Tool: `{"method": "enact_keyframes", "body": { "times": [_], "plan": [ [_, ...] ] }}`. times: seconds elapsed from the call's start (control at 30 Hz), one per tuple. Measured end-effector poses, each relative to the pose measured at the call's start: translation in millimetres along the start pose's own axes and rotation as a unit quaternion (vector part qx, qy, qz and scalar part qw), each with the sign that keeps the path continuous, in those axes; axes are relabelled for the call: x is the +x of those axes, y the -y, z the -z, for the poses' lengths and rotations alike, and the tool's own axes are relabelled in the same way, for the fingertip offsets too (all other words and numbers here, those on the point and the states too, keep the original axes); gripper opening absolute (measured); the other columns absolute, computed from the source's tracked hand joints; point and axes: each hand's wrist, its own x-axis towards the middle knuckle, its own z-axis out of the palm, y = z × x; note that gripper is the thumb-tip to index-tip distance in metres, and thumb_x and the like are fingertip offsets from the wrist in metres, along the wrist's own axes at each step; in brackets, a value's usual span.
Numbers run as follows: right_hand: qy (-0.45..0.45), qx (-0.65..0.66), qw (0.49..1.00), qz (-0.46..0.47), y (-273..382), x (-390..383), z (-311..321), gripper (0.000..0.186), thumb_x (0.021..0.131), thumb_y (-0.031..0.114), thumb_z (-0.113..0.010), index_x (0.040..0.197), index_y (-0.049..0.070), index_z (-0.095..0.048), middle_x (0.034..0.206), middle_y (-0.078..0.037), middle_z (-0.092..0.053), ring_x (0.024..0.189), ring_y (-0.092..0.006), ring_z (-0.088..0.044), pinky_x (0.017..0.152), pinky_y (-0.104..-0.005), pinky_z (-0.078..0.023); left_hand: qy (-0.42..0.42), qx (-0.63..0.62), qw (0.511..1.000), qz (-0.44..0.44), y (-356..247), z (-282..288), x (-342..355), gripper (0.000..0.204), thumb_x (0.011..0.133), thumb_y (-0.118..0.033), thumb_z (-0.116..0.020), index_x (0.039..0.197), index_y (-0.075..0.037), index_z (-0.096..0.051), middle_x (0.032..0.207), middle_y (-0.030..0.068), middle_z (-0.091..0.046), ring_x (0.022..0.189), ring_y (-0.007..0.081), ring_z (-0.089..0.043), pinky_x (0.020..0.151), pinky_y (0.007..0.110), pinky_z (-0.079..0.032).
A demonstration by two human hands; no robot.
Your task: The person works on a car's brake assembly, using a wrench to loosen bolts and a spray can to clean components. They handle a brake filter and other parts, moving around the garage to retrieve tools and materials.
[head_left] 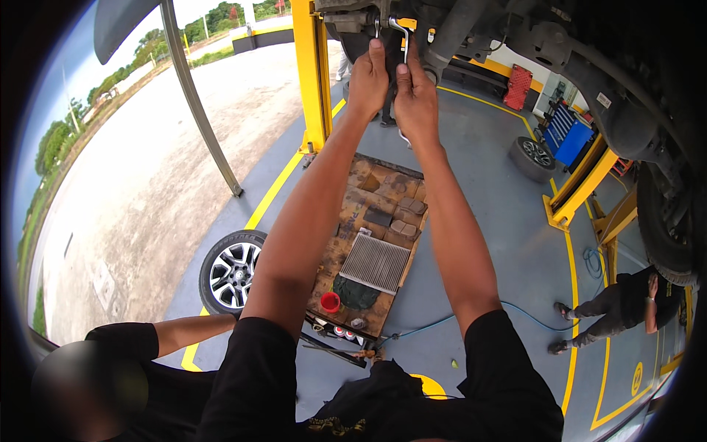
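Observation:
Both my arms reach up to the underside of a raised vehicle (456, 33). My right hand (417, 103) is closed around an offset wrench (404, 43), a shiny bent bar whose upper end curves toward a yellow part (406, 23) under the vehicle. The wrench's lower end shows below that hand. Just to its left, my left hand (367, 85) is closed with the thumb up on a slim metal tool (378, 28). Only a short shiny piece of that tool shows above the thumb, so its kind is unclear. The two hands are close together but apart.
Below my arms stands a wooden-topped cart (352, 243) with a pleated filter (375, 263), brake pads (403, 229) and a red cup (330, 302). A wheel (234, 271) lies left. Yellow lift posts (313, 81) flank me. One person (169, 353) is lower left, another (626, 309) right. A blue hose (530, 315) crosses the floor.

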Motion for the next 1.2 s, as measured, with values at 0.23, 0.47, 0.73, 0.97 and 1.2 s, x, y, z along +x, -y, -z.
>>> {"method": "enact_keyframes", "body": {
  "times": [0.23,0.47,0.73,0.97,1.2],
  "plan": [
    [0.051,-0.032,0.997,-0.047,10,-4,7,0.054,0.117,0.026,-0.046,0.169,0.022,-0.036,0.107,-0.025,-0.076,0.093,-0.0427,-0.073,0.087,-0.046,-0.055,0.01,0.0,1.0,0.019,-5,6,-3,0.08,0.116,-0.06,-0.028,0.088,0.004,-0.066,0.073,0.0193,-0.064,0.073,0.0349,-0.061,0.074,0.048,-0.049],
    [0.058,0.025,0.998,-0.024,-17,-4,5,0.055,0.117,0.026,-0.045,0.17,0.019,-0.033,0.104,-0.024,-0.076,0.086,-0.035,-0.073,0.082,-0.04,-0.055,0.026,-0.003,0.999,0.018,-2,2,-4,0.075,0.118,-0.053,-0.03,0.095,0.007,-0.068,0.077,0.0282,-0.066,0.078,0.0468,-0.066,0.074,0.051,-0.051],
    [0.015,-0.079,0.996,0.029,-21,-9,-3,0.04,0.118,0.036,-0.044,0.142,0.006,-0.055,0.073,-0.004,-0.055,0.057,-0.0135,-0.052,0.057,-0.0356,-0.046,0.011,-0.019,1.0,0.015,0,0,-1,0.076,0.117,-0.053,-0.03,0.093,0.009,-0.066,0.083,0.034,-0.066,0.086,0.057,-0.063,0.077,0.057,-0.049],
    [0.115,0.033,0.983,-0.14,-28,-35,2,0.059,0.117,0.051,-0.039,0.092,0.0,-0.055,0.067,-0.009,-0.056,0.058,-0.0204,-0.056,0.06,-0.0409,-0.049,-0.014,-0.007,1.0,0.002,8,0,1,0.075,0.117,-0.051,-0.032,0.086,0.009,-0.064,0.079,0.0357,-0.063,0.088,0.0616,-0.059,0.077,0.063,-0.045],
    [-0.007,-0.131,0.983,-0.128,-26,-35,-13,0.073,0.116,0.059,-0.029,0.084,-0.002,-0.056,0.074,-0.019,-0.056,0.069,-0.036,-0.056,0.069,-0.0513,-0.047,0.017,-0.005,1.0,0.022,3,-5,3,0.074,0.117,-0.051,-0.032,0.089,0.008,-0.066,0.087,0.0366,-0.066,0.094,0.0606,-0.061,0.079,0.063,-0.046]
  ]
}}
